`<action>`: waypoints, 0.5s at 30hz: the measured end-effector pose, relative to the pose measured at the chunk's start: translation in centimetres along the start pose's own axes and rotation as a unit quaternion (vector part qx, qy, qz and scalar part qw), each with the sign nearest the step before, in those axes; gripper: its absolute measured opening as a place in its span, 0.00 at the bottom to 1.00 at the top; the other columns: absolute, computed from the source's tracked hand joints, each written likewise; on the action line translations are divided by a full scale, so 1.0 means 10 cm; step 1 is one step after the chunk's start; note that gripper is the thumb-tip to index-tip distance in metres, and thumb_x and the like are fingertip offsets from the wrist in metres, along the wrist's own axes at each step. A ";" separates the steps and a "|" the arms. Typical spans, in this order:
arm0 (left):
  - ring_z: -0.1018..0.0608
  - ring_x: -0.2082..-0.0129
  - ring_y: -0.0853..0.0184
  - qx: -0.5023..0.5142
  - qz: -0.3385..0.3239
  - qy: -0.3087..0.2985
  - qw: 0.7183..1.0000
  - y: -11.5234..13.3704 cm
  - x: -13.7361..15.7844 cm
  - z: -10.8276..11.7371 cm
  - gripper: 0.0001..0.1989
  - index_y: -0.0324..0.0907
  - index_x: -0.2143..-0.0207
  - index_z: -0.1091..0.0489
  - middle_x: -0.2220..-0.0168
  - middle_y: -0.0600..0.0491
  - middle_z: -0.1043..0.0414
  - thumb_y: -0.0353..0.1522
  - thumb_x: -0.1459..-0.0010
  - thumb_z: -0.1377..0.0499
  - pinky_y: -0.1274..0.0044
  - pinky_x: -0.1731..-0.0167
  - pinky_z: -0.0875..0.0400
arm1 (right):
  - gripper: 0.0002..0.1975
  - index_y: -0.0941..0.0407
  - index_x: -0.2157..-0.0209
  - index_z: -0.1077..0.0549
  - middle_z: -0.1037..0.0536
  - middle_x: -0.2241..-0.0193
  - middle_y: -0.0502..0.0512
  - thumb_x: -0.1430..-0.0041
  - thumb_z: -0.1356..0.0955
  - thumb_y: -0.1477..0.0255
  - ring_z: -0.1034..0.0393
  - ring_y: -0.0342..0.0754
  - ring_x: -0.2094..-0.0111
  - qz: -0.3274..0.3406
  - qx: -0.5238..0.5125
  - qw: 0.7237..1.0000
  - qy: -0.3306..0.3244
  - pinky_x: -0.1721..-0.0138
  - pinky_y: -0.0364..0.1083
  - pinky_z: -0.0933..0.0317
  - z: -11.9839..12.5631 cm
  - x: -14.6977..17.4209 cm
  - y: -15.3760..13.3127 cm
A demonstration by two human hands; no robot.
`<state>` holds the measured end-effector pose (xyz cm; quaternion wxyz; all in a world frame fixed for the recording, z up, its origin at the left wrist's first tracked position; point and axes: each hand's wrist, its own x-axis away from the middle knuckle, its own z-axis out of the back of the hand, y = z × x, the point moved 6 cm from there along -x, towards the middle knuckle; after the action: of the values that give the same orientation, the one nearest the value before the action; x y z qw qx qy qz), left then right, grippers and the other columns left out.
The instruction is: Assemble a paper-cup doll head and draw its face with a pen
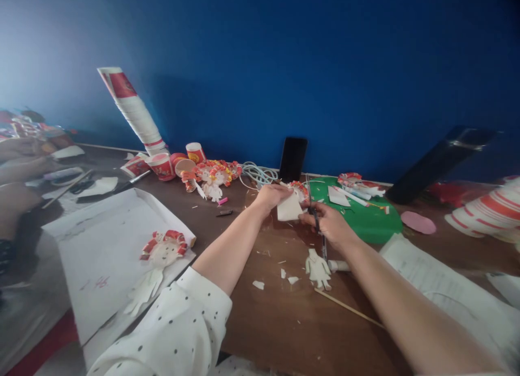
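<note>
My left hand [271, 197] pinches a small piece of white paper [289, 209] by its upper edge. Close beside it, my right hand [331, 224] is closed on dark scissors [314, 216], their blades pointing up and away near the paper's right side. A red-and-white curled paper ornament [299, 189] shows just behind the paper, partly covered. Below my right hand a white paper doll cutout [318, 270] lies on the brown table [268, 322], with paper scraps [293, 280] to its left and a thin wooden stick [347, 306] underneath.
A tall stack of paper cups [138, 116] leans at the back left. A dark phone [293, 158] stands against the blue wall. Green sheet [377, 221] lies right; a large white sheet [101, 257] with a paper figure [164, 248] lies left. Another person's arm [20, 173] shows far left.
</note>
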<state>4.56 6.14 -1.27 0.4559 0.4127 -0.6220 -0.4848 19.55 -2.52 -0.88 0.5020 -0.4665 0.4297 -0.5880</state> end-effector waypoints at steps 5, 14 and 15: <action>0.25 0.73 0.66 0.002 -0.013 0.032 0.999 0.03 -0.02 0.06 0.11 0.37 0.72 0.26 0.73 0.50 0.25 0.35 0.55 0.33 0.76 0.70 0.31 | 0.24 0.56 0.58 0.27 0.28 0.79 0.47 0.59 0.25 0.64 0.36 0.41 0.79 -0.003 0.002 1.000 0.026 0.79 0.40 0.46 0.02 0.01 -0.05; 0.23 0.74 0.66 0.024 -0.002 0.010 1.000 0.04 0.03 0.00 0.13 0.38 0.69 0.26 0.72 0.49 0.24 0.38 0.53 0.33 0.76 0.71 0.30 | 0.24 0.54 0.58 0.26 0.23 0.73 0.51 0.60 0.24 0.67 0.30 0.44 0.73 -0.005 -0.036 0.999 0.034 0.75 0.42 0.39 0.00 0.02 -0.05; 0.23 0.74 0.65 0.028 -0.002 0.004 1.000 0.04 0.03 0.00 0.14 0.38 0.69 0.26 0.72 0.49 0.24 0.39 0.54 0.33 0.75 0.72 0.30 | 0.24 0.54 0.57 0.27 0.22 0.74 0.51 0.60 0.24 0.67 0.29 0.45 0.72 -0.004 -0.040 0.998 0.037 0.74 0.42 0.38 0.00 0.02 -0.05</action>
<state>4.51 5.94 -0.85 0.4457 0.4290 -0.6324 -0.4662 19.48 -2.70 -0.37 0.4641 -0.4657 0.4696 -0.5892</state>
